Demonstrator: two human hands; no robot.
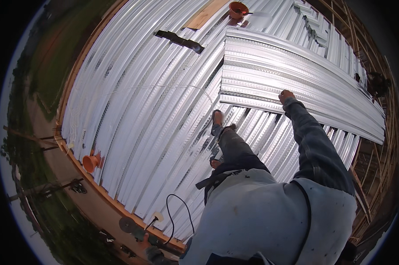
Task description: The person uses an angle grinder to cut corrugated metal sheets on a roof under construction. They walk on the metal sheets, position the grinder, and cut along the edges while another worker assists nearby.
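My left hand, low at the left, is wrapped around an angle grinder. Its round disc points away from me, beyond the deck's edge. A black cable loops near the tool. My right hand is stretched forward over a large ribbed metal sheet, close to its near edge. Those fingers are curled closed; whether they touch the sheet or hold something small is hidden. The sheet lies across other ribbed metal panels. My feet stand on the panels left of my right hand.
Orange pots stand at the left edge and far ahead. A wooden board and a dark strip lie ahead. A pale cord crosses the panels. Past the orange-brown edge is a drop to a road; wooden poles are right.
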